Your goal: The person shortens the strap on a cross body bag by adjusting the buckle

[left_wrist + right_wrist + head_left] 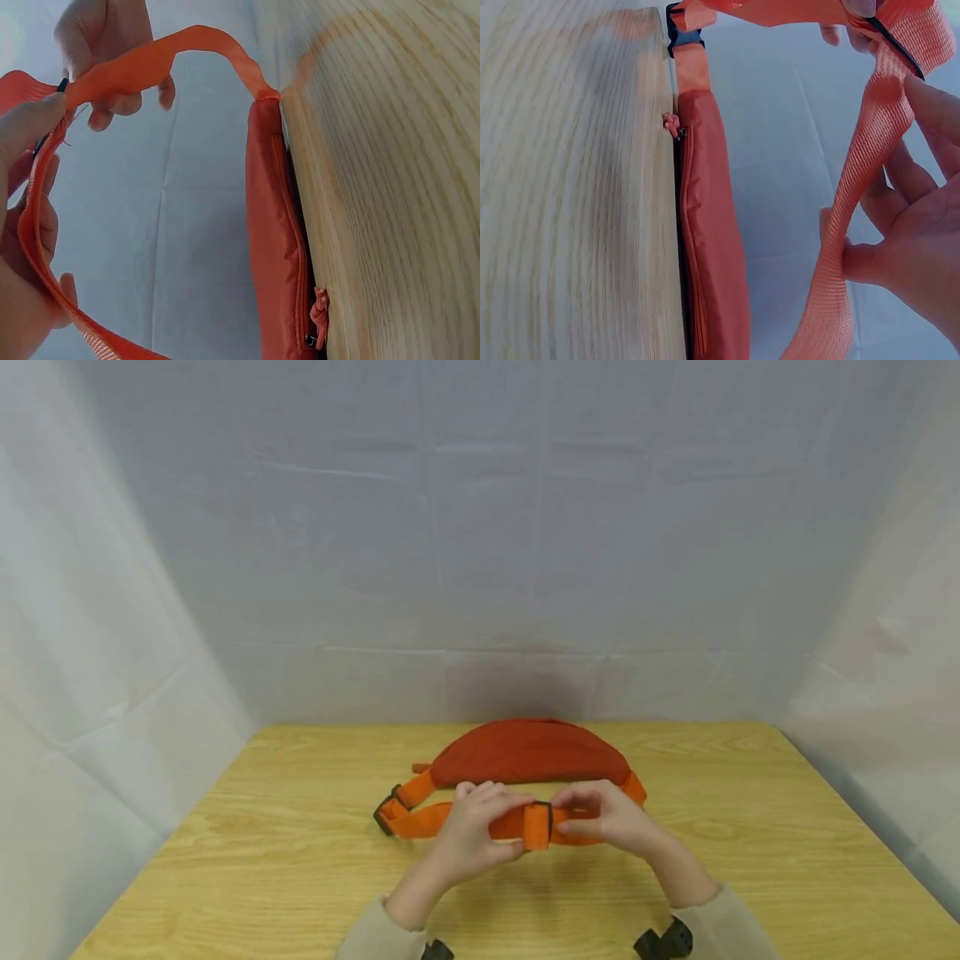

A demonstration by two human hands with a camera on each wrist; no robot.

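Observation:
A red-orange waist bag [532, 752] lies on the table with its curved edge toward the back wall. Its orange strap [423, 821] is lifted in front of it. My left hand [476, 827] pinches the strap just left of a black slide adjuster [550, 821], where a short loop of webbing stands up. On the other side, my right hand [611, 818] grips the strap close to that adjuster. A dark side-release buckle [684, 34] joins the strap near the bag's left end, and it looks fastened. An orange zipper pull [320, 315] hangs from the bag's zipper.
The wooden table [262, 860] spreads to both sides of the bag. Pale sheeting [480, 568] hangs behind it and along the left and right sides. Dark wrist-camera mounts [663, 939] sit beneath the beige sleeves [723, 927].

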